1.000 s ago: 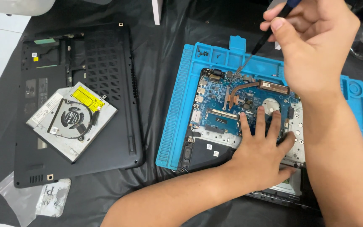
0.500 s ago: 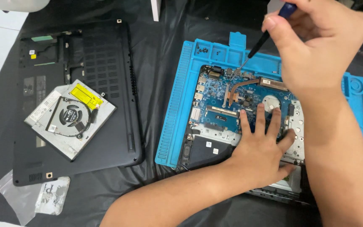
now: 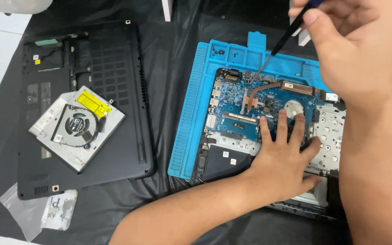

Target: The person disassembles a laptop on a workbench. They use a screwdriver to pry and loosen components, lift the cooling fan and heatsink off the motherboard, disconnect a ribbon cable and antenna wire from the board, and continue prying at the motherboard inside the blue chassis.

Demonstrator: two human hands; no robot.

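Note:
An opened laptop with a blue motherboard lies on a blue repair mat. My left hand rests flat on the board, fingers spread, next to a round silver part. My right hand grips a thin dark screwdriver. Its tip touches the board near the copper heat pipe at the upper left of the board.
The laptop's black bottom cover lies at the left with an optical drive and a round fan on it. A small clear plastic bag lies at the lower left. Black sheeting covers the table.
The view has shifted a little. My right hand has moved the screwdriver tip down and left onto the board near the heat pipe. The left hand has stayed flat on the board.

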